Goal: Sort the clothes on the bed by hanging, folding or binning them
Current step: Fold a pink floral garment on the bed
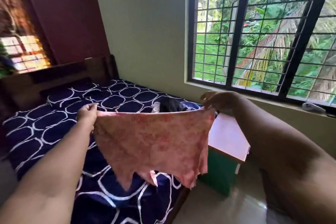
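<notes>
My left hand (pixel 87 114) and right hand (pixel 216 101) are pinching a ragged pink cloth (pixel 151 143) taut above the bed (pixel 45 129), with what may be dark clothing (pixel 171 105) lying on the bed beyond.

The bed (pixel 60 75) carries a navy sheet (pixel 45 132) with white rings. A dark clothes heap (pixel 171 104) lies near its far right edge.

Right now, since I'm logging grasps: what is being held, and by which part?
A pink patterned cloth, spread in the air: the left hand pinches its upper left corner, the right hand its upper right corner.
</notes>
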A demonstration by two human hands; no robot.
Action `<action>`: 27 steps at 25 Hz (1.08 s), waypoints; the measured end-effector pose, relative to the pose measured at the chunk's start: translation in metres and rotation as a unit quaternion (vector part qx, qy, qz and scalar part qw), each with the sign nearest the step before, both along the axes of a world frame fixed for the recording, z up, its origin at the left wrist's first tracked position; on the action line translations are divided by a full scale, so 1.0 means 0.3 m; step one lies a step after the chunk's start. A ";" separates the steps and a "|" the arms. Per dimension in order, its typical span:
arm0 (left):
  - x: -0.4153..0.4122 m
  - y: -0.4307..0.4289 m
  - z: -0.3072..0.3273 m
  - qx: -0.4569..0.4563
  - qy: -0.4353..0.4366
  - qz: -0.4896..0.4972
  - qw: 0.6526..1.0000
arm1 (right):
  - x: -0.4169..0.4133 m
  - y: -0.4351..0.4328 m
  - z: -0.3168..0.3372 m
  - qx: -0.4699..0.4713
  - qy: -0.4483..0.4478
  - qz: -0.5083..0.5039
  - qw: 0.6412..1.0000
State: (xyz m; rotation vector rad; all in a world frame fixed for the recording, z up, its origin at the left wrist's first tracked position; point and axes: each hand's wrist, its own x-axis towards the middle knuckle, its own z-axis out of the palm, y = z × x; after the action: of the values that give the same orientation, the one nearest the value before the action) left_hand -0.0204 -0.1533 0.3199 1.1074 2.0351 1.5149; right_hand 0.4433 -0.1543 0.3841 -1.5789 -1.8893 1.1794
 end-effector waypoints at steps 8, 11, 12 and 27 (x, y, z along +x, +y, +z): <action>-0.126 -0.193 0.046 0.088 -0.021 -0.021 0.996 | -0.190 0.166 0.035 0.268 -0.088 -0.056 0.958; -0.176 -0.274 0.049 0.098 0.053 0.020 0.994 | -0.283 0.197 0.011 0.264 0.071 -0.088 0.958; -0.191 -0.302 0.049 0.080 0.097 0.033 0.991 | -0.313 0.216 0.004 0.253 0.092 -0.096 0.958; -0.389 -0.192 0.174 0.191 -0.003 0.196 0.962 | -0.781 0.490 0.110 0.466 0.097 -0.037 0.878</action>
State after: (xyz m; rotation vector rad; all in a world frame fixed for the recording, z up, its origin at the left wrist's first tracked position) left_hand -0.1369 -0.2109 0.3721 0.8493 2.1012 2.1752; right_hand 0.2091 -0.0072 0.4171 -0.9243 -1.7974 0.2457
